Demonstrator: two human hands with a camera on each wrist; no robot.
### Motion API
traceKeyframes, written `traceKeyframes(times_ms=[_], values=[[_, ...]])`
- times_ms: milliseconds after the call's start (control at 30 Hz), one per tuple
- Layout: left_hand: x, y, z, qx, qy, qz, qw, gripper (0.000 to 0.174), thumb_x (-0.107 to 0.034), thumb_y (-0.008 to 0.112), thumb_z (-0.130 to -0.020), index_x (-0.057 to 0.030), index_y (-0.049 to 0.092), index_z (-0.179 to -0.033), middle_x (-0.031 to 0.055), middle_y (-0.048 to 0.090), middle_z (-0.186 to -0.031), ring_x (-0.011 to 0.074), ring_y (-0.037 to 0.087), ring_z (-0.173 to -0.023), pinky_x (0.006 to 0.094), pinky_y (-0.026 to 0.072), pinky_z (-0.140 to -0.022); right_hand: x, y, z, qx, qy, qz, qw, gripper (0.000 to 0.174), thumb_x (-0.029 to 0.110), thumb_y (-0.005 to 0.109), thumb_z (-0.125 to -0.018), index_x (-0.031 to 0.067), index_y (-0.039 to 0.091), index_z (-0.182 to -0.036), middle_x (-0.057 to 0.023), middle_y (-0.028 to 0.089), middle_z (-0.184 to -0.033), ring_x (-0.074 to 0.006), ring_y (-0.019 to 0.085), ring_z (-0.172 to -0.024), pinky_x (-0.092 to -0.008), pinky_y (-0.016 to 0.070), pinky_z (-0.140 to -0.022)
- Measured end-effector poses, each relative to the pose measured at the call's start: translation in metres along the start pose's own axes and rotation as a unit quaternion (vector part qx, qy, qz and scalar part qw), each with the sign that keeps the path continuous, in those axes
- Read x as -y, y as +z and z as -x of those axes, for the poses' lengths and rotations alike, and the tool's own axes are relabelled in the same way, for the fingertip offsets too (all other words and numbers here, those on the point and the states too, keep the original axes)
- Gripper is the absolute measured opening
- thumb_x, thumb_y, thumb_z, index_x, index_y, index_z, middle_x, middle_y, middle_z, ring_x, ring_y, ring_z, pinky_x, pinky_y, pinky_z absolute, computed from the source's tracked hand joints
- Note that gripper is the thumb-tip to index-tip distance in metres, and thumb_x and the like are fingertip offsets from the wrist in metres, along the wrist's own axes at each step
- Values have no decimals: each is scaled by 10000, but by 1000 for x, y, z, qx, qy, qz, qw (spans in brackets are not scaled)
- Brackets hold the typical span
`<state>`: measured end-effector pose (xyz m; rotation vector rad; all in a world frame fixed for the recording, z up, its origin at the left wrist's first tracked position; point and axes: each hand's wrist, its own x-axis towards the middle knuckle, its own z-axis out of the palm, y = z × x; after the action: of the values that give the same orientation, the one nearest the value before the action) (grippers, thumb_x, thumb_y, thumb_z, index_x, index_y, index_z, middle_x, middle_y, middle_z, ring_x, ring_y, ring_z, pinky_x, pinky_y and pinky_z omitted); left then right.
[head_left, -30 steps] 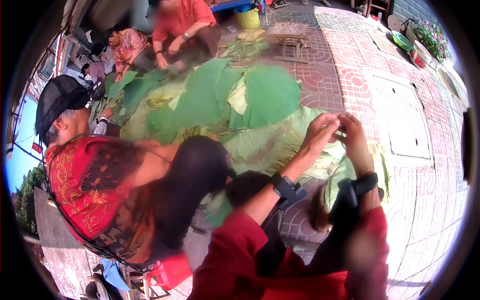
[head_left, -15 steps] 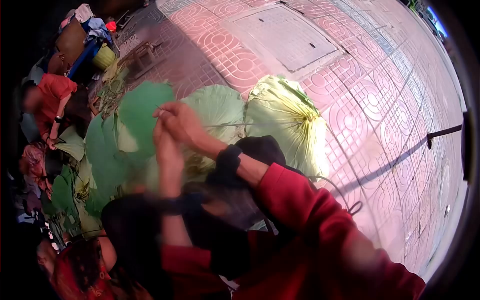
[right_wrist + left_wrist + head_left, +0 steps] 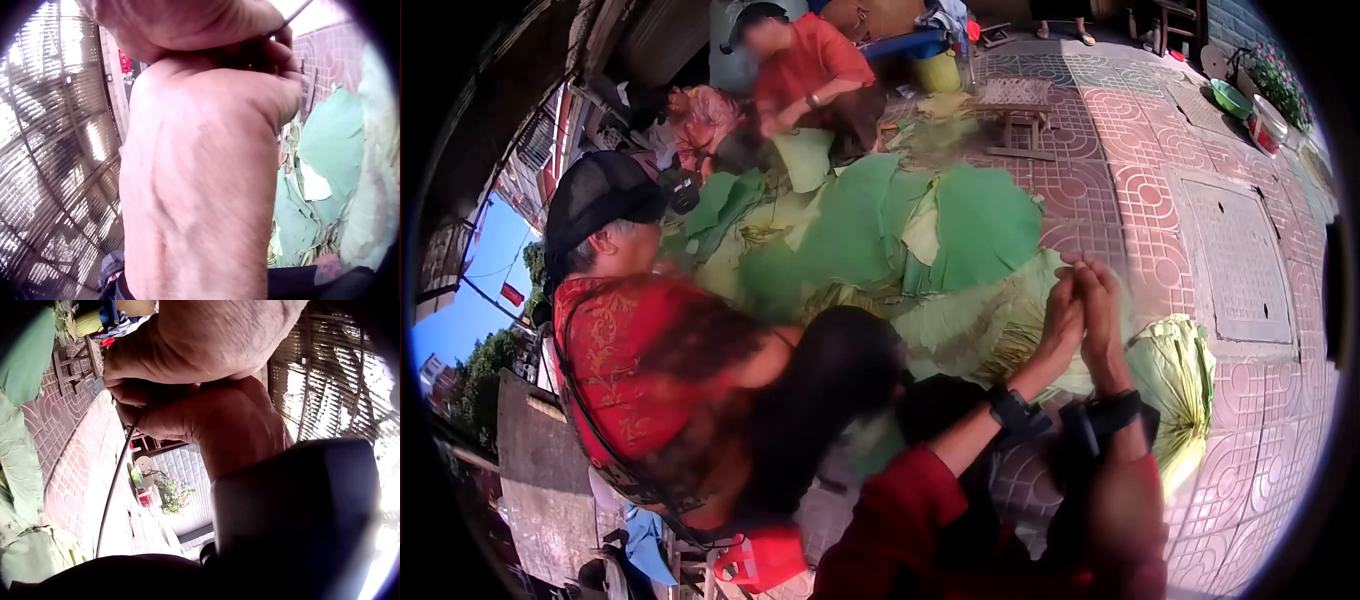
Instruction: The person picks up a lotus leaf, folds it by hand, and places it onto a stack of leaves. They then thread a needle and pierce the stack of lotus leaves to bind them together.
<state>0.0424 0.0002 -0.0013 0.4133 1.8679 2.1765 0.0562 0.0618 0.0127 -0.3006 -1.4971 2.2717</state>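
My left hand and right hand are raised close together, their fingertips meeting above the leaves. A thin dark cord runs out from the left thumb and fingers in the left wrist view. The same thin strand shows at the joined fingers in the right wrist view. The right fingers curl in beside the left hand, and their grip is largely hidden. Large pale green leaves lie below the hands on the ground. A yellowish gathered leaf sits just right of them.
A person in a red patterned top sits close on my left. Farther back, a person in red handles a pale leaf. Dark green leaves spread between us. A low wooden stool stands behind on the tiles.
The head view swung down toward the tiled ground on the right, then came back toward the people. My hands stay together throughout. The person at the back now has a pale leaf raised.
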Motion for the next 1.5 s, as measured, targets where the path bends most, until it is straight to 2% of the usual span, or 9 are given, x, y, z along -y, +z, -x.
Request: traceKeyframes(times_ms=[133,367,667,967,1067,1167,1267,1433,1500], values=[[4,-3,-3,-7,-12,29,999,303,-266,430,-956,2,520,-1065,78,546,-984,161,510,-970,292,429,-812,1,9,4,8,8,-21,1000,252,190,500,-914,-23,616,-982,-43,589,-812,-107,525,-738,-223,423,-691],[9,-8,-9,-8,-14,27,1000,295,-270,427,-955,-7,524,-1048,75,550,-959,163,520,-933,297,432,-783,-21,24,3,-26,-10,-39,999,359,296,470,-926,-26,622,-977,-89,612,-850,-140,541,-756,-251,440,-702],[22,-21,-4,-50,-23,0,998,286,-276,423,-955,-20,530,-1025,70,555,-927,166,531,-886,303,436,-747,-32,17,-2,-24,72,-44,996,361,283,450,-910,-34,612,-966,-95,609,-841,-165,545,-750,-271,447,-698],[47,2,-18,-55,-32,-16,998,276,-277,418,-955,-30,534,-999,67,558,-896,166,539,-844,309,438,-716,-45,-21,-20,12,12,17,1000,365,283,443,-899,-37,608,-958,-95,611,-813,-158,549,-738,-272,440,-697],[72,9,-27,8,-91,56,994,354,-271,401,-956,9,447,-1167,110,530,-1095,196,492,-1027,310,412,-876,-42,-32,-26,2,48,-8,999,359,288,462,-884,-27,615,-965,-94,616,-812,-158,556,-745,-278,447,-707],[38,17,-17,22,-42,59,997,249,-254,430,-951,-22,519,-955,63,523,-864,158,510,-832,320,436,-707,-39,-46,-32,16,21,71,997,352,291,478,-874,-13,622,-974,-92,623,-815,-155,560,-745,-275,450,-706],[83,30,-34,-4,-23,-2,1000,253,-257,424,-956,-21,513,-958,53,516,-875,159,504,-843,317,433,-721,-38,-56,-38,8,58,-3,998,336,279,480,-873,-5,629,-974,-89,627,-815,-150,559,-739,-270,450,-695],[76,28,-33,35,77,-55,995,293,-275,417,-962,-13,516,-1048,46,516,-954,154,527,-879,305,451,-716,-26,-54,-33,21,57,-25,998,345,269,462,-888,-29,622,-953,-87,625,-784,-147,560,-709,-257,451,-686],[86,23,-29,1,78,-64,995,285,-255,414,-941,12,508,-973,127,525,-926,232,524,-901,347,441,-723,-10,-40,-18,31,45,16,998,326,254,472,-879,-29,626,-934,-90,624,-782,-151,566,-715,-259,453,-685]])
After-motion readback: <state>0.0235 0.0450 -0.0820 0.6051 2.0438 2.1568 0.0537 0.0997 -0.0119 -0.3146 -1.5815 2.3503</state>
